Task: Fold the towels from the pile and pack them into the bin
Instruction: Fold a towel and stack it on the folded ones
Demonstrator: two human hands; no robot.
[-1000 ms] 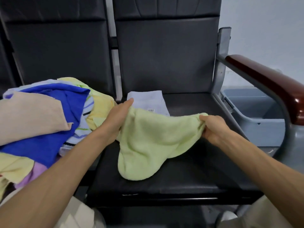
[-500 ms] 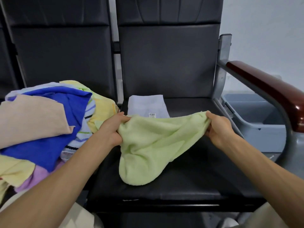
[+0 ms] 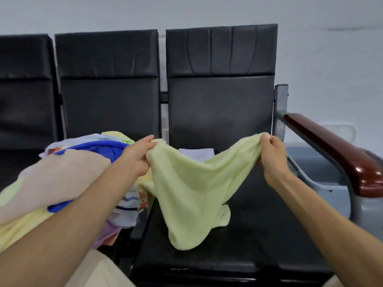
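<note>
A pale green towel point(image 3: 192, 191) hangs between my two hands above the black seat point(image 3: 248, 241). My left hand point(image 3: 138, 156) pinches its left corner and my right hand point(image 3: 271, 154) pinches its right corner. The towel sags in the middle and its lower end touches the seat. A pile of towels point(image 3: 62, 175) in beige, blue, yellow and stripes lies on the seat to the left. A folded white towel point(image 3: 196, 153) lies at the back of the seat, mostly hidden behind the green one. The grey bin point(image 3: 315, 168) stands to the right, beyond the armrest.
A brown wooden armrest point(image 3: 339, 154) on a grey metal frame separates the seat from the bin. Black seat backs rise behind the seats. A white wall lies beyond them.
Both hands have lifted the green towel higher and pulled its corners further apart. The view has tilted upward.
</note>
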